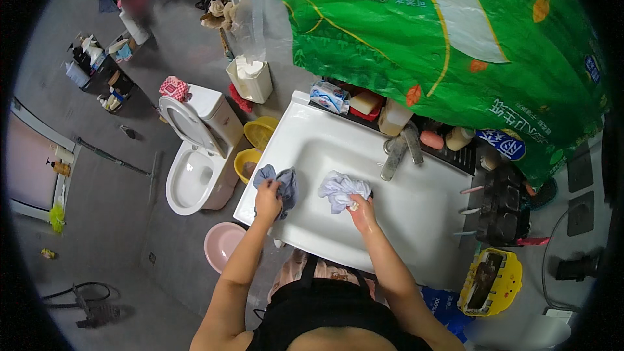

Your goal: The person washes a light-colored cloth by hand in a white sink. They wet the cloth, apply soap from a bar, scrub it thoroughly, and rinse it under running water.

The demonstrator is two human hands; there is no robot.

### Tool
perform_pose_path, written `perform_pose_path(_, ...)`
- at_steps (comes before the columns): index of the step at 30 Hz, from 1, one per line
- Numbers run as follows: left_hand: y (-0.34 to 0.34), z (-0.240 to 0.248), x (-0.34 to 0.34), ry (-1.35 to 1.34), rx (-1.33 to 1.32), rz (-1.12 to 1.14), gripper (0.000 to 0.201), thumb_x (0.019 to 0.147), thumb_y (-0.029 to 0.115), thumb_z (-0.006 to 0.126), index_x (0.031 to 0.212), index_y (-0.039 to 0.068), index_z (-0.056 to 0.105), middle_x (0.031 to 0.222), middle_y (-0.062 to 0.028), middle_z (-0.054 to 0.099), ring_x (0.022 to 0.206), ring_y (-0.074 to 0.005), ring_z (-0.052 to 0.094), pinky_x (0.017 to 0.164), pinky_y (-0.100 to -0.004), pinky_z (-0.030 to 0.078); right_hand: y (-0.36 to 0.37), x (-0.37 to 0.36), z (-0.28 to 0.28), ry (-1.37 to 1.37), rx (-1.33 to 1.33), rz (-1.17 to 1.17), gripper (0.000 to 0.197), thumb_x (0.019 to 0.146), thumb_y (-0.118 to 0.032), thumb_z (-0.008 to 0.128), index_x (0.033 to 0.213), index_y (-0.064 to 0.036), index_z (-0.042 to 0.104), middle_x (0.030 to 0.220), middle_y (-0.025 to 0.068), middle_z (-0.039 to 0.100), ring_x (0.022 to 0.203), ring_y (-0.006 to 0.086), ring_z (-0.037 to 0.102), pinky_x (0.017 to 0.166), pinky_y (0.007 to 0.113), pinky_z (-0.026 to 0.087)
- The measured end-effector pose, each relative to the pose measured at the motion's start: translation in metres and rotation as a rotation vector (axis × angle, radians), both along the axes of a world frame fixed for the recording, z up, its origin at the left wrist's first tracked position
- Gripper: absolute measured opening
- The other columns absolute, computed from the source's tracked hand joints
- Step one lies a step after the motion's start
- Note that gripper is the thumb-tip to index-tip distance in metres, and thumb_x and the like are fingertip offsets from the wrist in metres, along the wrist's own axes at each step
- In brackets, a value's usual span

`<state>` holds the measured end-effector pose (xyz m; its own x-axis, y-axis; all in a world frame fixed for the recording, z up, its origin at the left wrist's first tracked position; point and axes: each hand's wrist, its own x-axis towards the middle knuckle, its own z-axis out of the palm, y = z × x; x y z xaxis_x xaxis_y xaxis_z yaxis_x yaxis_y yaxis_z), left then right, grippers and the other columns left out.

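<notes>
Over the left rim of the white sink point(416, 221), my left hand point(268, 199) is closed on a crumpled blue-grey cloth point(286, 185). My right hand point(362, 213) grips a bunched pale lavender-white cloth point(339, 190) above the middle of the basin. Both cloths hang together in loose folds, and their exact kind does not show. A metal faucet point(402, 149) stands at the basin's far side, a little right of the pale cloth. No water stream is visible from it.
A dark rack along the sink's back holds a soap bar point(431, 140) and bottles. Green plastic packaging point(403, 32) hangs over the far right. The toilet point(195, 172) stands left with its lid up; a pink basin point(224, 246) and yellow basins point(248, 161) sit nearby.
</notes>
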<state>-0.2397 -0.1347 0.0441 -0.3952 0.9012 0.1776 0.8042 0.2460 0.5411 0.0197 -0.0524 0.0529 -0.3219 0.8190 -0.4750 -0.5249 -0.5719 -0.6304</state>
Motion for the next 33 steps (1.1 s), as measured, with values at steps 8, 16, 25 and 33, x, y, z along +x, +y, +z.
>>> perform_pose_path(8, -0.001, -0.037, -0.06, -0.339, 0.228, 0.592, 0.021, 0.064, -0.004, 0.05, 0.083, 0.002, 0.059, 0.08, -0.0122, 0.059, 0.073, -0.022, 0.056, 0.068, -0.0292, 0.044, -0.005, -0.017, 0.008, -0.003, -0.098, -0.017, 0.017, 0.07, -0.002, 0.054, 0.085, -0.0096, 0.051, 0.082, 0.0028, 0.053, 0.077, 0.0156, 0.052, 0.066, 0.031, 0.04)
perform_pose_path(16, -0.011, -0.061, -0.079, -0.658, 0.293, 0.671, 0.022, 0.067, -0.001, 0.051, 0.088, -0.002, 0.057, 0.079, -0.0095, 0.06, 0.072, -0.0204, 0.057, 0.07, -0.0275, 0.044, -0.003, -0.014, 0.01, 0.057, -0.087, 0.047, 0.02, 0.069, -0.003, 0.055, 0.088, -0.0081, 0.052, 0.086, 0.0038, 0.055, 0.08, 0.0166, 0.053, 0.069, 0.032, 0.041)
perform_pose_path(25, 0.016, 0.019, 0.002, -0.523, 0.413, 0.219, 0.054, 0.067, 0.016, 0.064, 0.115, 0.002, 0.044, 0.109, -0.0146, 0.046, 0.098, -0.0218, 0.045, 0.086, -0.0312, 0.035, 0.001, 0.003, 0.021, 0.048, -0.136, 0.218, 0.038, 0.079, -0.029, 0.05, 0.111, -0.0083, 0.047, 0.105, 0.0052, 0.054, 0.098, 0.0172, 0.051, 0.083, 0.033, 0.039)
perform_pose_path(33, 0.066, -0.01, 0.15, -1.333, -0.344, -0.416, 0.042, 0.073, 0.009, 0.057, 0.113, 0.001, 0.045, 0.099, -0.0105, 0.055, 0.081, -0.0149, 0.055, 0.072, -0.0259, 0.045, 0.018, 0.05, 0.065, -0.682, -0.034, 0.462, 0.048, 0.078, -0.038, 0.053, 0.112, -0.0054, 0.046, 0.106, 0.0079, 0.053, 0.092, 0.0206, 0.053, 0.064, 0.034, 0.048)
